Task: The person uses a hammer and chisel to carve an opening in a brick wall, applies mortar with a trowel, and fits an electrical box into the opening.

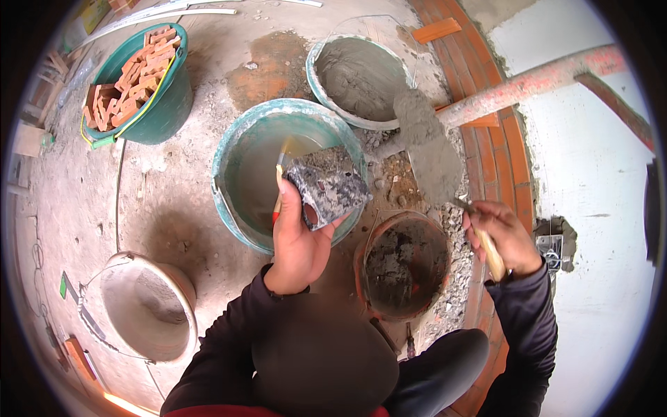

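Observation:
My left hand (303, 243) grips a mottled black-and-grey block (330, 186) with a hole in its end, above a teal bucket (229, 135) of cloudy water. A paintbrush (280, 174) with pale bristles shows beside my left thumb; whether I hold it or it stands in the bucket, I cannot tell. In my right hand (504, 236), closed round the wooden handle, is a trowel (492, 257). Wet grey mortar (431, 153) covers its blade, which points away from me, beside a pale bucket (314, 69) of mortar.
An orange-brown bucket (359, 260) with mortar residue stands near my knees. At left are a white bucket (187, 295) with grey powder and a green bucket (170, 104) of broken bricks. Brick courses (513, 149) run along the white wall (604, 292); a reddish pole (535, 82) slants across them.

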A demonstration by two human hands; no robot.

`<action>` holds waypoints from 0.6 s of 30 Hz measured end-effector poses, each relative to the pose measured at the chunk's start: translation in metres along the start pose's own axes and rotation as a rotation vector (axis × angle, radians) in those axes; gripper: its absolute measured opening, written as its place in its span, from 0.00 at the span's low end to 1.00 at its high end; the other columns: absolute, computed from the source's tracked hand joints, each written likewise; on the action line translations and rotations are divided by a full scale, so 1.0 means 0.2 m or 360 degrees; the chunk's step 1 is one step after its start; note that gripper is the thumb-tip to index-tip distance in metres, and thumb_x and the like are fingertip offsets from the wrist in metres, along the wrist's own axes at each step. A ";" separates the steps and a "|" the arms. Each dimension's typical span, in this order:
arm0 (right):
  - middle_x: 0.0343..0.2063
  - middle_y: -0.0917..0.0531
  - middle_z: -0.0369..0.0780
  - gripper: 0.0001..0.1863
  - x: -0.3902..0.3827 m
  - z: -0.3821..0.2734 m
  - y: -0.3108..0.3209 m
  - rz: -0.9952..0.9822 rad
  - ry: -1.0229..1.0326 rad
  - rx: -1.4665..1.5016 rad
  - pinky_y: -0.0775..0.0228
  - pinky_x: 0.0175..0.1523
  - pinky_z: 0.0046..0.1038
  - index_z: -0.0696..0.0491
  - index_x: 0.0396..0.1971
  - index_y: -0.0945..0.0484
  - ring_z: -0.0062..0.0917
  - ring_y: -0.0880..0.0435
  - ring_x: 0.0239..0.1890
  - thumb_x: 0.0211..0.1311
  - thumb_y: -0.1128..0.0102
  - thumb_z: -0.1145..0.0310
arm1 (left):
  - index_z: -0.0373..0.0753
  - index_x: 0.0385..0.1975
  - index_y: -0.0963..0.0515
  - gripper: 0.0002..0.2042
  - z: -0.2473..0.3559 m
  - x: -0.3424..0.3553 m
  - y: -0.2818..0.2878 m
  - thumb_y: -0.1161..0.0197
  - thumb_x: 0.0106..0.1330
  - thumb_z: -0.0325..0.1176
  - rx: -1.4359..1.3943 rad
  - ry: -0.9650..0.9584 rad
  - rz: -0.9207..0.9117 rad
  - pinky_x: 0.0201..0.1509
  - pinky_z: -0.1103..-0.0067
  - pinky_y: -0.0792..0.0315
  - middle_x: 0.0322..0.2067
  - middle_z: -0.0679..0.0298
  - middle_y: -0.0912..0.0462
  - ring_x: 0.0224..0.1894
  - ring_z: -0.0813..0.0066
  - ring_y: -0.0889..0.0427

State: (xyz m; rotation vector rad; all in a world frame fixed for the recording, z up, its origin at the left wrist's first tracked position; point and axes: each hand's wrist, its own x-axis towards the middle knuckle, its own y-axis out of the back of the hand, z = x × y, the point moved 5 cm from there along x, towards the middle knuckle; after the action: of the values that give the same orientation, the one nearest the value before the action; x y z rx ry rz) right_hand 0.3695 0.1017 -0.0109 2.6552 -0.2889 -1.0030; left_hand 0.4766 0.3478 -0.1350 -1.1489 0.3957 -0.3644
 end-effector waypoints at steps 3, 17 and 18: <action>0.20 0.25 0.35 0.09 -0.16 0.07 -0.05 0.0009 0.0070 0.0065 0.34 0.24 0.20 0.60 0.36 0.24 0.18 0.27 0.18 0.64 0.51 0.72 | 0.40 0.67 0.39 0.30 -0.05 0.01 -0.01 0.64 0.77 0.57 0.0059 0.0080 0.0001 0.67 0.60 0.32 0.62 0.57 0.29 0.63 0.61 0.27; 0.19 0.26 0.32 0.08 -0.41 0.18 -0.19 0.0234 0.0250 -0.0150 0.37 0.25 0.20 0.59 0.40 0.23 0.13 0.30 0.19 0.66 0.47 0.74 | 0.44 0.66 0.39 0.25 -0.20 0.02 -0.01 0.60 0.78 0.53 0.0221 -0.0015 0.0017 0.67 0.60 0.34 0.61 0.64 0.28 0.63 0.66 0.28; 0.20 0.26 0.32 0.07 -0.38 0.16 -0.20 0.0193 0.0176 -0.0035 0.37 0.25 0.19 0.59 0.41 0.23 0.13 0.29 0.19 0.67 0.47 0.73 | 0.44 0.66 0.39 0.25 -0.19 0.01 0.00 0.60 0.78 0.53 0.0206 -0.0018 0.0008 0.67 0.60 0.34 0.61 0.64 0.28 0.63 0.66 0.28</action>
State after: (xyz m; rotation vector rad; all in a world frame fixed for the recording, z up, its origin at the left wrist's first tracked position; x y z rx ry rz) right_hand 0.2949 0.1547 -0.0003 2.6260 -0.4068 -0.8149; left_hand 0.4601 0.3153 -0.1481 -1.0232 0.3603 -0.3737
